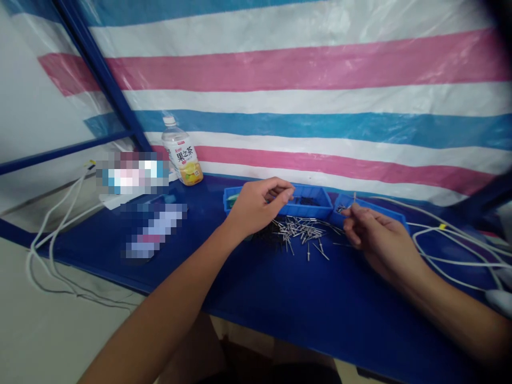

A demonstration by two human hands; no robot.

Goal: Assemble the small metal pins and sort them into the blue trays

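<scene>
My left hand (258, 205) is over the front edge of a long blue bin (320, 210), its thumb and fingertips pinched together. Whatever lies between those fingertips is too small to make out. Dark small pieces (308, 201) lie inside that bin. My right hand (376, 232) pinches a thin silver rivet (354, 197), held upright above a second blue bin (394, 213) at the right. Between the hands, a loose pile of silver rivets (300, 229) is spread on the blue table (280, 293). Black pieces (268, 237) lie at the pile's left, partly behind my left wrist.
A drink bottle (183, 154) stands at the back left. Blurred-out items (154, 234) lie on the left side. White cables (452, 234) run along the right, and more cables (52, 250) hang at the left edge. A striped plastic sheet (280, 122) closes off the back.
</scene>
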